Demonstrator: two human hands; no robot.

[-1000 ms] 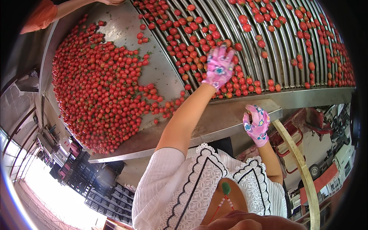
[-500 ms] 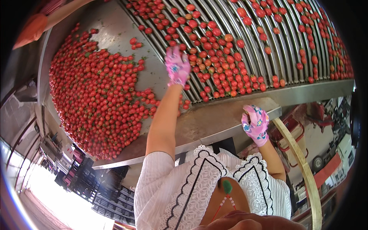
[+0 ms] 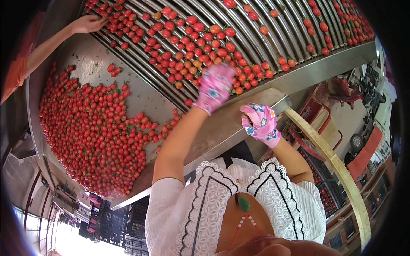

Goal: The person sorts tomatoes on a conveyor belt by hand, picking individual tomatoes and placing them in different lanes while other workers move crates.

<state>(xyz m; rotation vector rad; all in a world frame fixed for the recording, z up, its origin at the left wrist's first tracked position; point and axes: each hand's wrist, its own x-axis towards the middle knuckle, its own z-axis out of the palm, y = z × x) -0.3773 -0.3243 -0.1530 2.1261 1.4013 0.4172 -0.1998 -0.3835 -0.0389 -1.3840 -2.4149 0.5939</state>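
My left hand (image 3: 215,88), in a pink flowered glove, is over the near edge of a metal roller conveyor (image 3: 294,40). It covers part of a cluster of red and orange tomatoes (image 3: 192,64) on the rollers. Motion smears its fingers, so their grip is unclear. Beside the metal ledge (image 3: 222,117), my right hand (image 3: 261,123) wears a matching glove. Its fingers are curled in, and whatever they hold, if anything, is hidden. To the left, a large heap of tomatoes (image 3: 94,136) lies on a sheet-metal tray (image 3: 145,96).
A co-worker's bare hand (image 3: 89,24) reaches over tomatoes at the conveyor's upper left. A pale curved rail (image 3: 333,166) runs down at my right. Dark stacked crates (image 3: 110,222) stand below the tray, and a red metal frame (image 3: 316,111) lies beyond the rail.
My left hand has swept right, from the conveyor's left edge to the tomatoes at its near edge. My right hand remains curled by the ledge. The co-worker's hand has come into view; the whole view has shifted.
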